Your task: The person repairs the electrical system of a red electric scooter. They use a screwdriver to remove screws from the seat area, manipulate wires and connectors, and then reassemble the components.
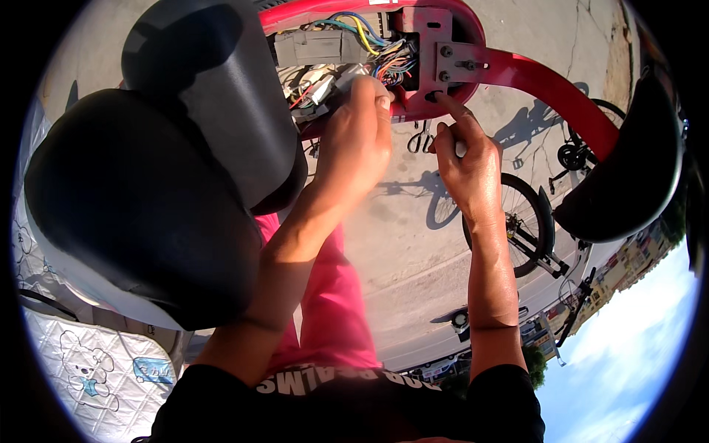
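Note:
A red metal frame [332,11] holds an open compartment with bundled coloured wires [391,63], a grey taped block [317,46] and white connectors. On its right is a bolted plate [461,55]. My left hand [354,140] is curled at the compartment's lower edge beside the wires; what its fingers hold is hidden. My right hand [469,166] has its index finger at a dark hole [434,96] below the bolts, its other fingers curled round something small and pale that I cannot make out.
Black padded seats [133,207] fill the left, above a quilted printed cover [88,369]. A curved red tube [554,96] leads right to another black pad [620,192]. Bicycles [517,251] stand on the concrete [399,258] beyond, with a road and buildings at lower right.

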A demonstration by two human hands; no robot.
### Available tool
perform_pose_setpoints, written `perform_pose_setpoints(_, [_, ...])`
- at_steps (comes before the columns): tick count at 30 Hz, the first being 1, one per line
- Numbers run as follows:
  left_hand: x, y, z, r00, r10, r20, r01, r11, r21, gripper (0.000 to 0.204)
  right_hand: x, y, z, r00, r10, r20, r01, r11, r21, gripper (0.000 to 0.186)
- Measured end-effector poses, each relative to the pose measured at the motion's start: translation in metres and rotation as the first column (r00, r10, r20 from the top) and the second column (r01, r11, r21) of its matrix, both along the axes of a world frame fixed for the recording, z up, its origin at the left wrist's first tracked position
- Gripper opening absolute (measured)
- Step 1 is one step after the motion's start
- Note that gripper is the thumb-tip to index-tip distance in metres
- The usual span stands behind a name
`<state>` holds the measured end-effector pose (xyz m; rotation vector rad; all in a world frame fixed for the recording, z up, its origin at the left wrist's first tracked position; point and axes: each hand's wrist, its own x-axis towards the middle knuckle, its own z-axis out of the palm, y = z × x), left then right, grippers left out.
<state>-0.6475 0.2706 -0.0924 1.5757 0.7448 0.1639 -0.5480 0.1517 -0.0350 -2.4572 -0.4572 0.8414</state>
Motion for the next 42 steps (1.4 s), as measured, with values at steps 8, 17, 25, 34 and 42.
perform_pose_setpoints(8, [-0.009,-0.001,0.0,0.999,-0.007,-0.033,0.003,0.994,-0.111,0.009,0.001,-0.018,0.086,0.97,-0.135,0.204,-0.008,0.816,0.578,0.038])
perform_pose_setpoints(17, [-0.002,-0.002,0.002,0.999,-0.032,0.011,0.032,0.999,-0.042,0.012,-0.001,-0.024,0.081,0.856,-0.352,0.38,-0.04,0.686,0.727,0.017])
perform_pose_setpoints(25, [-0.006,-0.001,-0.003,0.997,-0.048,-0.061,0.051,0.997,0.05,0.003,0.01,-0.013,0.072,0.888,-0.311,0.338,-0.011,0.722,0.692,0.015])
perform_pose_setpoints(34, [-0.007,-0.003,-0.004,0.998,-0.063,-0.015,0.064,0.997,0.036,0.007,0.013,0.001,0.097,0.971,0.156,0.181,-0.19,0.964,0.187,0.028])
perform_pose_setpoints(42, [0.007,-0.002,-0.001,0.995,-0.014,-0.099,0.015,1.0,0.005,0.01,0.002,0.01,0.101,0.898,0.269,0.347,-0.304,0.951,0.049,0.024])
